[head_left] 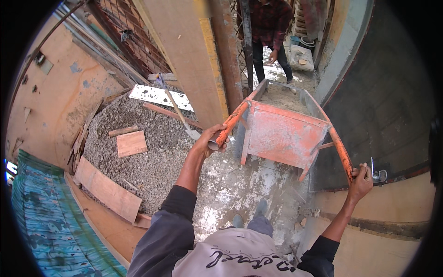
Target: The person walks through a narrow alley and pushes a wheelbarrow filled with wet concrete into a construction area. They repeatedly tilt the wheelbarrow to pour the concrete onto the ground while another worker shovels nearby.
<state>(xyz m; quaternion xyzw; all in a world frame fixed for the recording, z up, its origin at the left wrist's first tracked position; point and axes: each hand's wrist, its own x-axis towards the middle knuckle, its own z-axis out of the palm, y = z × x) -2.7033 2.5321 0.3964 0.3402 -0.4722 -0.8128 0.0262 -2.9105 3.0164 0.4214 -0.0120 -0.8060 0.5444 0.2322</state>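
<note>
An orange wheelbarrow (284, 136) stands ahead of me, its paint worn and streaked with grey. Sandy grey material (282, 98) lies in its tray. My left hand (210, 141) is closed around the end of the left handle (233, 121), an orange tube with an open end. On the right, my right hand (361, 181) grips the end of the other orange handle (340, 150), close to the metal latch of a dark door. The wheel is hidden behind the tray.
A gravel heap (161, 159) with loose boards and a shovel (177, 108) lies at left. A wooden post (184, 51) borders the narrow gap ahead, where another person (270, 32) stands beyond the wheelbarrow. A dark door (383, 111) flanks the right. The floor (235, 189) looks wet and splattered.
</note>
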